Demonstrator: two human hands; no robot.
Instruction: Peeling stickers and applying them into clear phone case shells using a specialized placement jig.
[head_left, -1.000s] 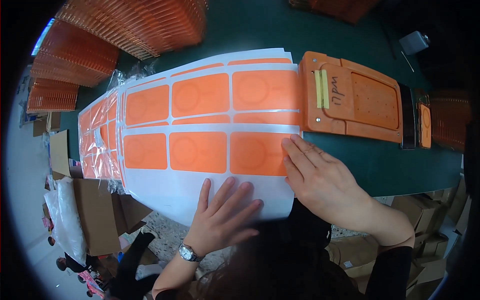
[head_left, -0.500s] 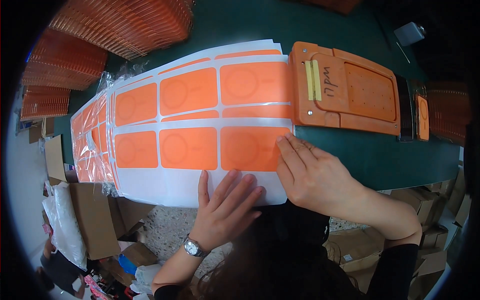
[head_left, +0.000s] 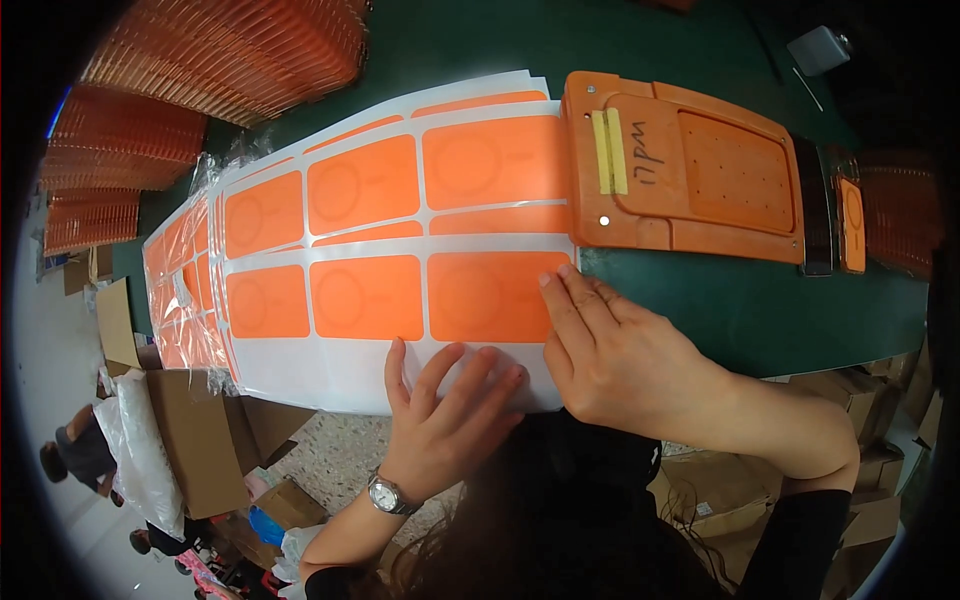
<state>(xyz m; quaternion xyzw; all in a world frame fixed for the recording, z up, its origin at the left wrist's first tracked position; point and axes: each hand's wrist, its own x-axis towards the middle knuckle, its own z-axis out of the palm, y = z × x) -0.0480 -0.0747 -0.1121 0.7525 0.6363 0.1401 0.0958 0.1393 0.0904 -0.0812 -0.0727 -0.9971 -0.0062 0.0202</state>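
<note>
A sheet of orange stickers (head_left: 366, 298) on white backing lies on top of more such sheets, each sticker with a faint ring and short bar. My left hand (head_left: 440, 405) rests on the sheet's white lower margin with fingers spread, a watch on its wrist. At the sheet's right edge my right hand (head_left: 615, 350) has its fingertips pinched together on the corner of the lower right sticker (head_left: 490, 295). Whether the corner is lifted cannot be told. An orange plastic fixture (head_left: 690, 175) with a recessed panel and yellow tape sits on the sheet's upper right end.
Stacks of clear orange trays (head_left: 230, 55) stand at the far left, with plastic film (head_left: 195, 270) over sheets below them. A dark phone-shaped slab (head_left: 815, 205) and a small orange case (head_left: 851, 225) lie right of the fixture. Cardboard boxes (head_left: 195, 440) stand below the green table (head_left: 690, 310).
The whole view has shifted slightly, with sheets and fixture appearing a little further left. Both hands keep their places on the sheet. More of the people at the lower left has come into view.
</note>
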